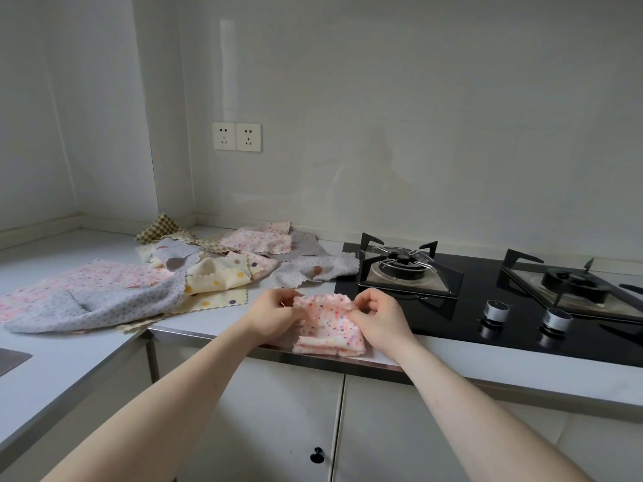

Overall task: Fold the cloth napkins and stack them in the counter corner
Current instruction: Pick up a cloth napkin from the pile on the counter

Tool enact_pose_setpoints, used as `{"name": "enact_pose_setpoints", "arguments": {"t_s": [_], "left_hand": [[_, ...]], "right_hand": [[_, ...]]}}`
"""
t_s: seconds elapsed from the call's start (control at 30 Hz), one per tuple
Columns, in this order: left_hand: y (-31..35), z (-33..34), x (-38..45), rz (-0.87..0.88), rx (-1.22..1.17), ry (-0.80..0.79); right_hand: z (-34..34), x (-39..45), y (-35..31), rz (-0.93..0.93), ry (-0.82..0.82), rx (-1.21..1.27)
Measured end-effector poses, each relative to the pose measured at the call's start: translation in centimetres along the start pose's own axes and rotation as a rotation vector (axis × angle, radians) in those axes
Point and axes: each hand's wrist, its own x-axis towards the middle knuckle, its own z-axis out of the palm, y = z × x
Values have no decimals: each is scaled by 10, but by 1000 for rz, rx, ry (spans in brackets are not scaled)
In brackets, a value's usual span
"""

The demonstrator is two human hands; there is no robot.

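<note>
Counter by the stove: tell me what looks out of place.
Several unfolded patterned cloth napkins lie crumpled and overlapping across the grey counter; one grey dotted napkin reaches the black gas stove's edge.

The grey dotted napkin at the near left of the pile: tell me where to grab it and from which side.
Pinch the grey dotted napkin at its raised ridge near the middle, coming from above. It lies crumpled over a pink napkin with its right end on a yellow one, so a top pinch probably lifts it alone; both hands are busy now.
</note>
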Motion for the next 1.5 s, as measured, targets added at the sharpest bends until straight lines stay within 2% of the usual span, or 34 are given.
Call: {"name": "enact_pose_setpoints", "arguments": {"t_s": [0.23,0.5,0.83,1.0,1.17,1.37,1.5], "left_hand": [[-3,-1,-4,53,-52,150],[0,0,-9,126,-63,140],[-1,3,-13,118,74,90],[1,2,-15,117,74,44],[4,2,-16,123,44,-20],[-8,6,-12,172,200,126],[-5,6,-13,178,247,147]], "right_hand": [[0,-4,-1,-110,55,74],[1,-6,1,-98,103,72],[3,-8,5,-84,152,-162],[7,-6,5,-74,133,-392],[6,-6,7,-72,162,-400],[5,-12,9,-130,187,-358],[9,-18,8,-151,159,-435]]}}
